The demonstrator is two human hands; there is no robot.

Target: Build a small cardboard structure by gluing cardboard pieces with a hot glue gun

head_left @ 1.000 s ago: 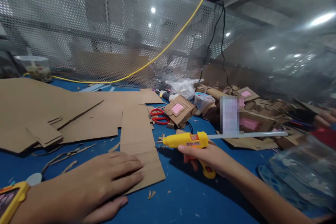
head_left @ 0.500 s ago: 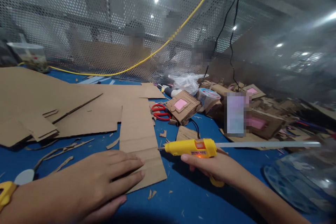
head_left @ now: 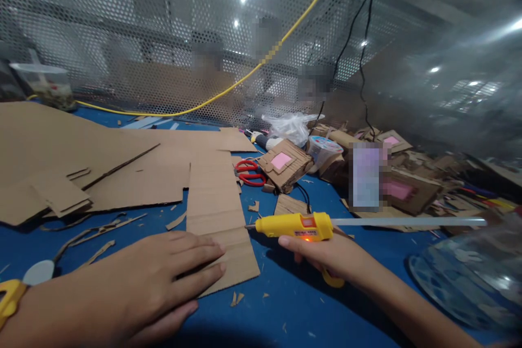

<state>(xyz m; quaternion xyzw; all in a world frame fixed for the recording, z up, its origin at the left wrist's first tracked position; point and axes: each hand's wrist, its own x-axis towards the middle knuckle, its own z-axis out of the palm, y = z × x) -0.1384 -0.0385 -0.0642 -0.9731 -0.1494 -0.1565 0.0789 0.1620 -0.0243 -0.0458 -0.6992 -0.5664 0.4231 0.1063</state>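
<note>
My left hand (head_left: 171, 277) lies flat on the near end of a long creased cardboard strip (head_left: 214, 196), fingers stretched out. My right hand (head_left: 322, 253) is wrapped round a yellow glue gun (head_left: 293, 227), whose orange light glows. From the gun's back end a long translucent glue stick (head_left: 408, 222) sticks out to the right. The gun's metal nozzle is at the strip's right edge, by a crease; whether it touches cannot be made out. Small cardboard scraps (head_left: 236, 299) lie beside the strip.
Large cardboard sheets (head_left: 134, 185) cover the left. Red-handled scissors (head_left: 250, 174) and a cardboard box with a pink patch (head_left: 285, 166) lie beyond the strip. A clear water bottle (head_left: 465, 277) stands at right. A yellow cable (head_left: 228, 93) crosses before the perforated metal screen (head_left: 134, 22).
My right hand has shifted the glue gun slightly left and up, its nozzle now nearer the strip's edge crease. The left hand stays on the cardboard.
</note>
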